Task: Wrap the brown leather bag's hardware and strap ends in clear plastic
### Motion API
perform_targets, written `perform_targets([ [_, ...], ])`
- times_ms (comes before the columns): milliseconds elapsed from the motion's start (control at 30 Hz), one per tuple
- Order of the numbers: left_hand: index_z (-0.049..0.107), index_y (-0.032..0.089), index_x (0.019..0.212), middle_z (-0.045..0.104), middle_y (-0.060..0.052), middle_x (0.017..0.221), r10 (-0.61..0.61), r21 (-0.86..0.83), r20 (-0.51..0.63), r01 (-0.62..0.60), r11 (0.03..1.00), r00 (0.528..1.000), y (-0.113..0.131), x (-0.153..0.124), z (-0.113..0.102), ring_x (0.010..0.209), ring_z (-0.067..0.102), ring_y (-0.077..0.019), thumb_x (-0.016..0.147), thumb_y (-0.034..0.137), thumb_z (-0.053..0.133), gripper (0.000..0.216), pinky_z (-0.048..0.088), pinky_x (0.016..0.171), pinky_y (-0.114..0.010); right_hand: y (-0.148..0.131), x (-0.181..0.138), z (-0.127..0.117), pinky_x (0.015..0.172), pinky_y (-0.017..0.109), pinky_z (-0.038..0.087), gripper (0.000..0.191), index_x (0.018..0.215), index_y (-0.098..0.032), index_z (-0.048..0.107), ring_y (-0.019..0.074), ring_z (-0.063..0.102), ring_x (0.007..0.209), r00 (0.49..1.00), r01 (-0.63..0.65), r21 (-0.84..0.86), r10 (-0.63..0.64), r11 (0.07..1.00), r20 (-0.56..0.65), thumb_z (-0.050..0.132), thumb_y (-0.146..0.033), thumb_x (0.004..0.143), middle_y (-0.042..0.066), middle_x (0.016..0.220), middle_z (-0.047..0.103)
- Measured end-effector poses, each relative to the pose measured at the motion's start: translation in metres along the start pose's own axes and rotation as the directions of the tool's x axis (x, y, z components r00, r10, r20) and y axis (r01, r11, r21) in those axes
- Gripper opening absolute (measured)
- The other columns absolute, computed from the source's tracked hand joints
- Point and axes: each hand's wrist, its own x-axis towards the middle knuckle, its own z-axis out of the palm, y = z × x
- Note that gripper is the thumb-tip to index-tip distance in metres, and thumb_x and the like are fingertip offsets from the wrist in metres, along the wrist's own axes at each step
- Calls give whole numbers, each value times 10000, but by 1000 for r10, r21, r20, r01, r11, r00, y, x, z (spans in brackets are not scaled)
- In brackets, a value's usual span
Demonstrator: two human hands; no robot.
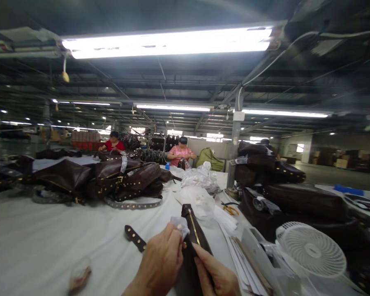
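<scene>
A dark brown leather bag (193, 238) with a gold zipper stands in front of me, its lower part hidden by my hands. My left hand (163, 255) is closed on a crumpled piece of translucent plastic wrap (180, 225) at the bag's left edge. With thumb and fingers, my right hand (217, 273) grips the bag's side below the zipper. A gold stud shows between the two hands. From beside my left hand, a studded brown strap (134, 236) reaches out over the white tabletop (105, 238).
Brown studded bags (123, 176) are piled at left, others (296, 197) at right. Crumpled clear plastic (199, 197) lies ahead, near orange-handled pliers (230, 210). A white fan (311, 248) and papers (237, 259) stand at right. Two people (181, 153) sit beyond the table.
</scene>
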Motion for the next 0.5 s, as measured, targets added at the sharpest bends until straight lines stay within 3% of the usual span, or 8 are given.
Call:
perform_targets([
  [167, 485, 209, 792, 568, -18, 822, -132, -176, 123, 152, 973, 984, -4, 4, -14, 700, 586, -138, 837, 89, 426, 141, 442, 591, -227, 6, -1, 4, 852, 214, 553, 315, 1178, -210, 673, 178, 726, 887, 988, 154, -119, -155, 981, -2, 476, -250, 937, 61, 1045, 741],
  [267, 513, 203, 831, 570, -32, 869, -125, -207, 141, 153, 966, 982, -2, 9, -21, 747, 590, -144, 858, 106, 420, 137, 460, 617, -227, 9, 0, 1, 791, 200, 569, 354, 1220, -173, 646, 166, 734, 803, 972, 235, -195, -227, 952, 64, 432, -198, 939, 84, 994, 747],
  [400, 506, 197, 776, 569, -37, 830, -43, -50, 199, 54, 997, 979, 0, 17, -22, 711, 586, -160, 887, 114, 386, 184, 485, 643, -260, 7, 2, -4, 659, 174, 573, 391, 1271, -152, 611, 157, 722, 686, 941, 322, -239, -283, 916, 183, 421, -187, 932, 92, 863, 742],
  [500, 496, 196, 758, 569, -39, 813, -13, 100, 322, -21, 995, 947, 1, 25, -22, 689, 584, -169, 843, 68, 412, 175, 488, 611, -262, 5, -1, -1, 603, 192, 564, 388, 1231, -180, 647, 171, 714, 661, 966, 253, -265, -227, 930, 126, 385, -236, 950, 90, 795, 727],
])
